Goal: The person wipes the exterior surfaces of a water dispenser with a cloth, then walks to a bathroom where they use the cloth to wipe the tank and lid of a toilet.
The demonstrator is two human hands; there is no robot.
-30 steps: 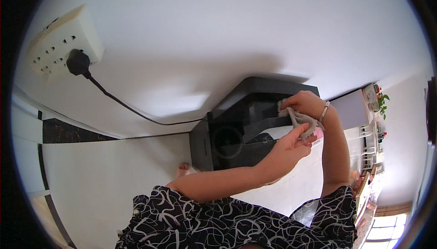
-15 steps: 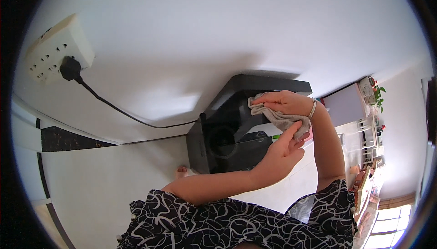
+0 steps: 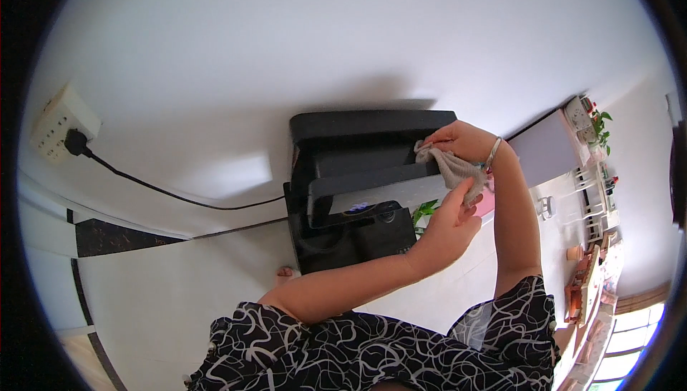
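Shown are one left hand (image 3: 447,237) and one right hand (image 3: 469,142), two in all, with one cloth (image 3: 456,169), one bracelet (image 3: 494,150) and one machine (image 3: 372,121). Counted at left are one socket block (image 3: 69,109), one plug (image 3: 76,142) and one cord (image 3: 157,191). Also visible are one foot (image 3: 285,273), two sleeves (image 3: 265,330), one window (image 3: 630,354) and two patches of leaves (image 3: 602,125).

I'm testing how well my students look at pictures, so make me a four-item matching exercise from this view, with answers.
Column one:
1. Cloth
2. Plug
3. Bracelet
4. Shirt

Column two:
A. Around the right wrist
B. Black with pale squiggles
C. Pushed into the white socket block
D. Held by the left hand and right hand

Right pairs: 1-D, 2-C, 3-A, 4-B.
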